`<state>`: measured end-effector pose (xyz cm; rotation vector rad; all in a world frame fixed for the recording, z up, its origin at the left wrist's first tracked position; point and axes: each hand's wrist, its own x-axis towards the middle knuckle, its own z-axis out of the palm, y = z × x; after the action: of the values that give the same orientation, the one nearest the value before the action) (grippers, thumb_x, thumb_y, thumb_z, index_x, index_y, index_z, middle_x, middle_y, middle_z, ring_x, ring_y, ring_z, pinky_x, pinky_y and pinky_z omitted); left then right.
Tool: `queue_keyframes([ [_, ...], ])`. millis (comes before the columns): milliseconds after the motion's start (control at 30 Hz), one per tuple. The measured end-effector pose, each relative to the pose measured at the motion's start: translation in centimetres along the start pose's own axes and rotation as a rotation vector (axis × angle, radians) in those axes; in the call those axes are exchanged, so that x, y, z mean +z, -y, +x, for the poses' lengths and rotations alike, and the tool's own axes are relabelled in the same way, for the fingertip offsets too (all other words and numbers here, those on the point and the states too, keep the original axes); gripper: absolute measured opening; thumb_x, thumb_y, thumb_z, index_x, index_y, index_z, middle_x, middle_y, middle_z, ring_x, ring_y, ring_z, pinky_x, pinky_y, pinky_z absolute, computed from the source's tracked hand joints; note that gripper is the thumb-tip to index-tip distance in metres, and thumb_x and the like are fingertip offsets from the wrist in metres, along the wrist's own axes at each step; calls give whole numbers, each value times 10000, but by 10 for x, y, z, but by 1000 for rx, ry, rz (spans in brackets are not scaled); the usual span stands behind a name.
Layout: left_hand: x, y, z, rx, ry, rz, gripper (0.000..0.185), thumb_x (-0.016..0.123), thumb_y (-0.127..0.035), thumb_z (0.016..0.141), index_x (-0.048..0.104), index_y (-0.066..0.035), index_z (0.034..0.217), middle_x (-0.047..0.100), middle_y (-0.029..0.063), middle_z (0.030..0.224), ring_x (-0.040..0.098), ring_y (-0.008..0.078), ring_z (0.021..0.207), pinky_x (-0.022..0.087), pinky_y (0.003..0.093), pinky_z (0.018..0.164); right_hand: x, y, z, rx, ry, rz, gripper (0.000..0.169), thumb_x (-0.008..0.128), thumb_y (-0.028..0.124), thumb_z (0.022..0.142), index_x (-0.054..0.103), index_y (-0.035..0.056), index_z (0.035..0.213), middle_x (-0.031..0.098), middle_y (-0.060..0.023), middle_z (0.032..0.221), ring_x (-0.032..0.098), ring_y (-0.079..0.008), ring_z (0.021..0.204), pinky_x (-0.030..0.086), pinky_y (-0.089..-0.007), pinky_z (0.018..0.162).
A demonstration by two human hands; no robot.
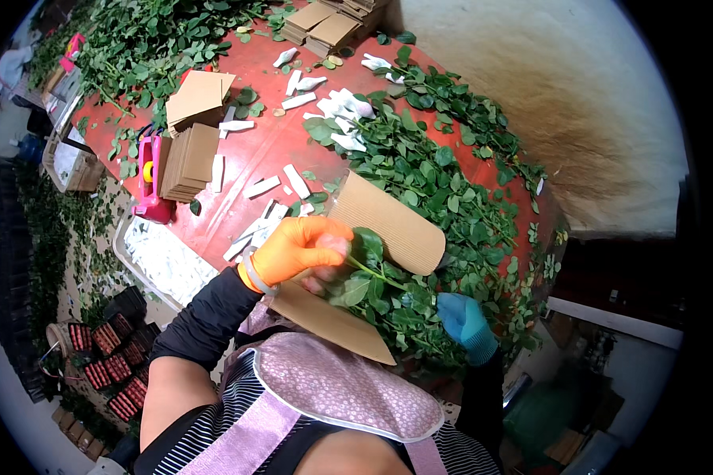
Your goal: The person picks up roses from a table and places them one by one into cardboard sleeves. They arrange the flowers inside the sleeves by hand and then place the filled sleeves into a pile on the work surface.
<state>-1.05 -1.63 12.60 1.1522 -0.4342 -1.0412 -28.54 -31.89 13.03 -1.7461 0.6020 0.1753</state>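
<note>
My left hand (pixel 294 246), in an orange glove, is closed around the head of a pale pink rose (pixel 333 242). The rose's green stem (pixel 377 274) slants down to the right, toward my right hand (pixel 464 325). That hand wears a blue knit-cuffed glove, and its curled fingers grip leafy stems, partly hidden by foliage. Below the rose, more pink blooms (pixel 315 282) show, blurred, beside a flat cardboard sheet (pixel 333 323) near my apron. Just beyond my hands, a curved piece of corrugated cardboard (pixel 389 222) lies over leafy rose stems (pixel 451 190).
White-sleeved buds (pixel 344 110) and loose white sleeves (pixel 262 187) lie on the red table (pixel 243 154). At left are a pink tape dispenser (pixel 152 181), stacked cardboard pieces (pixel 190 160) and a bin of white pieces (pixel 166 255). A wall (pixel 546 107) borders the far right.
</note>
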Motion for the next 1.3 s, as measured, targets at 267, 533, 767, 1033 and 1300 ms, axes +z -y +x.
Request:
queue_keyframes([
  [267, 10, -10, 3, 8, 67, 320, 368, 813, -82, 814, 654, 16, 1132, 675, 10, 984, 617, 74, 902, 532, 269, 812, -7, -18, 20, 65, 270, -270, 255, 591, 39, 908, 596, -56, 1145, 614, -91, 943, 590, -150, 839, 497, -311, 762],
  [533, -42, 32, -6, -120, 321, 492, 360, 717, -178, 905, 641, -35, 1226, 650, 129, 1219, 640, 250, 1087, 517, 368, 933, -40, -17, 16, -336, -54, -492, 228, 583, 20, 816, 627, 6, 1039, 583, -107, 841, 548, -218, 705, 474, -330, 672],
  [767, -41, 80, 4, 144, 516, 1011, 458, 669, -194, 901, 594, -114, 1346, 506, 127, 1463, 549, 324, 1269, 476, 382, 1013, 4, -19, 23, -519, -192, -887, 284, 686, 141, 744, 694, 113, 1027, 654, -97, 1020, 637, -375, 813, 519, -482, 720],
  [1033, -43, 81, 9, 50, 569, 985, 432, 649, -108, 898, 611, -103, 1329, 508, 122, 1467, 520, 303, 1314, 468, 359, 1034, 11, -67, 41, -287, -7, -1275, 195, 705, 145, 736, 675, 134, 929, 627, -79, 932, 642, -312, 823, 494, -474, 718],
  [1300, -41, 83, 24, 383, 316, 1036, 313, 634, -109, 905, 663, -78, 1215, 612, 125, 1311, 647, 309, 1109, 546, 374, 910, 14, -72, 58, -206, 215, -1222, 176, 685, 120, 721, 642, 117, 892, 620, -129, 922, 645, -340, 827, 499, -495, 717],
])
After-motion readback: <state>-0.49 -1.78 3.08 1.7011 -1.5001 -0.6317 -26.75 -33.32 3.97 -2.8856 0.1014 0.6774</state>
